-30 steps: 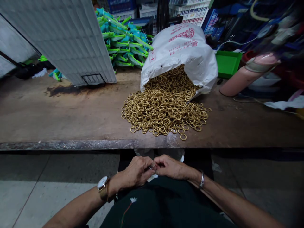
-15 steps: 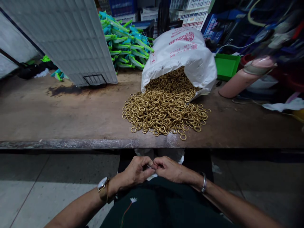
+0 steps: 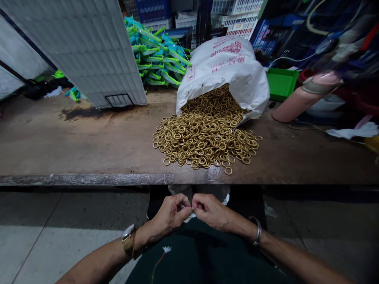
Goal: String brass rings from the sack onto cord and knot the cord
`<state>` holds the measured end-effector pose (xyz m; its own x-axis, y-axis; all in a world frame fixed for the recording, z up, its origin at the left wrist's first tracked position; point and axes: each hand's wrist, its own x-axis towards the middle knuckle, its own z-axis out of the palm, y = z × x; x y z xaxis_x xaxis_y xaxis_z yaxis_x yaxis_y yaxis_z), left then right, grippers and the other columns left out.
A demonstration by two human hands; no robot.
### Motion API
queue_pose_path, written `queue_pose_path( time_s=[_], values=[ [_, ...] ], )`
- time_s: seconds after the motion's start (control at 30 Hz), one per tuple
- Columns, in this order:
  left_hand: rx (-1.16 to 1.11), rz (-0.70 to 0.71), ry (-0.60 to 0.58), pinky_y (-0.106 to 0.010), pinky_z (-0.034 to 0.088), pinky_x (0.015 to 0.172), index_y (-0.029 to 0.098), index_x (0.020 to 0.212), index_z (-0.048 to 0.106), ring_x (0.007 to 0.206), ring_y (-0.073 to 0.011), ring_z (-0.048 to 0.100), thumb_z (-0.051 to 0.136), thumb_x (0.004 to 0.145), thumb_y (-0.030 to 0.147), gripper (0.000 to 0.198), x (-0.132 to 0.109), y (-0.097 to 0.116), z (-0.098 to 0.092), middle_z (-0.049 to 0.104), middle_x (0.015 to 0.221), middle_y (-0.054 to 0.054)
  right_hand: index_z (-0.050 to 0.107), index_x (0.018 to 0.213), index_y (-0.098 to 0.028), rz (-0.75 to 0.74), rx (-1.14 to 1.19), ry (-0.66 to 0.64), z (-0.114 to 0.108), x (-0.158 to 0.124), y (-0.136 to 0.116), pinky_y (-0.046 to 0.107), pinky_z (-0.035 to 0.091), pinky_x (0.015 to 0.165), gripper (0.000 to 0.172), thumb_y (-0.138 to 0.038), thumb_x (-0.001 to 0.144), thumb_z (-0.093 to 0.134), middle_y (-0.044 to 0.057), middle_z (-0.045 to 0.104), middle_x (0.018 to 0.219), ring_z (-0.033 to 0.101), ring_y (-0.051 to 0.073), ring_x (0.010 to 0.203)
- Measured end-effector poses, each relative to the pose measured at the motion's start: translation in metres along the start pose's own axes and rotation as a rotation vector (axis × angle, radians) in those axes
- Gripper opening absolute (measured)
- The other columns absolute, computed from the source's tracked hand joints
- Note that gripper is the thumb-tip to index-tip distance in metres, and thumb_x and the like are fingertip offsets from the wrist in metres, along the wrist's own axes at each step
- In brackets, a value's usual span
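Observation:
Over my lap, just below the table's front edge, my left hand point(image 3: 174, 213) and my right hand point(image 3: 211, 212) meet with their fingertips. Both are closed in a pinch. Something small and pale shows between the fingers, too small to name. Beneath them is a bit of white material point(image 3: 190, 217). On the table in front lies a heap of gold-coloured rings point(image 3: 204, 142), spilling from the mouth of a white sack point(image 3: 225, 65) with red print that lies on its side.
The brown wooden table point(image 3: 74, 146) spans the view. A grey ribbed panel point(image 3: 103, 51) stands on its left, with green and teal pieces point(image 3: 161, 59) behind. To the right are a green tray point(image 3: 282, 83) and a pink bottle point(image 3: 306, 96). Crates point(image 3: 237, 17) are stacked at the back.
The fingertips of my two hands have shifted slightly, and the thin pale strand seen between them earlier shows less. The rings and the sack have not moved.

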<state>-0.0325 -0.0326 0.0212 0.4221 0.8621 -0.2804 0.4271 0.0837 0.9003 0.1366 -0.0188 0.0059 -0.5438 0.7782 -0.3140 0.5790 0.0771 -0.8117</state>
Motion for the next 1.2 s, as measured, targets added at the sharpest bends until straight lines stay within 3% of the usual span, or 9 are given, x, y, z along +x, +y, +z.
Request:
queue_pose_path(
  time_s=[0.27,0.43,0.6,0.8,1.2],
  values=[
    [0.115,0.052,-0.048,-0.02,0.022,0.047,0.015,0.057,0.046,0.049,-0.0066,0.028,0.041,0.083,0.027,0.028,-0.001,-0.005,0.002,0.032,0.052,0.006,0.049,0.074,-0.017,-0.166,-0.187,0.091,-0.002,-0.007,-0.004,0.023,0.03,0.057,0.013,-0.007,0.069,0.042,-0.002,0.048,0.068,0.042,0.01,0.06],
    [0.079,0.077,-0.02,-0.02,0.027,0.05,0.014,0.06,0.048,0.052,-0.0074,0.034,0.042,0.081,0.027,0.025,0.0,-0.004,0.004,0.039,0.055,0.005,0.048,0.076,-0.018,-0.198,-0.198,0.109,0.0,-0.008,-0.003,0.024,0.031,0.06,0.012,-0.008,0.072,0.043,-0.002,0.048,0.071,0.042,0.011,0.063],
    [0.018,0.047,0.034,-0.02,0.029,0.052,0.015,0.061,0.049,0.054,-0.008,0.036,0.047,0.078,0.023,0.019,-0.001,-0.008,0.007,0.042,0.056,0.004,0.049,0.071,-0.017,-0.116,0.004,0.058,0.0,-0.004,0.001,0.021,0.03,0.054,0.009,-0.012,0.074,0.044,-0.004,0.046,0.063,0.04,0.009,0.059],
    [-0.08,0.01,0.001,-0.02,0.028,0.051,0.015,0.061,0.046,0.053,-0.0079,0.035,0.047,0.078,0.024,0.019,-0.002,-0.013,0.008,0.041,0.056,0.004,0.051,0.071,-0.017,-0.019,0.154,-0.093,-0.007,-0.004,0.001,0.019,0.028,0.051,0.01,-0.017,0.077,0.045,-0.005,0.043,0.061,0.038,0.008,0.058],
    [0.025,0.0,-0.011,-0.021,0.025,0.048,0.016,0.059,0.044,0.051,-0.0076,0.033,0.046,0.078,0.027,0.022,-0.003,-0.008,0.007,0.038,0.053,0.005,0.053,0.069,-0.016,0.062,0.299,-0.191,-0.009,-0.002,0.0,0.017,0.027,0.048,0.014,-0.026,0.077,0.048,-0.006,0.041,0.058,0.034,0.007,0.054]
  ],
)
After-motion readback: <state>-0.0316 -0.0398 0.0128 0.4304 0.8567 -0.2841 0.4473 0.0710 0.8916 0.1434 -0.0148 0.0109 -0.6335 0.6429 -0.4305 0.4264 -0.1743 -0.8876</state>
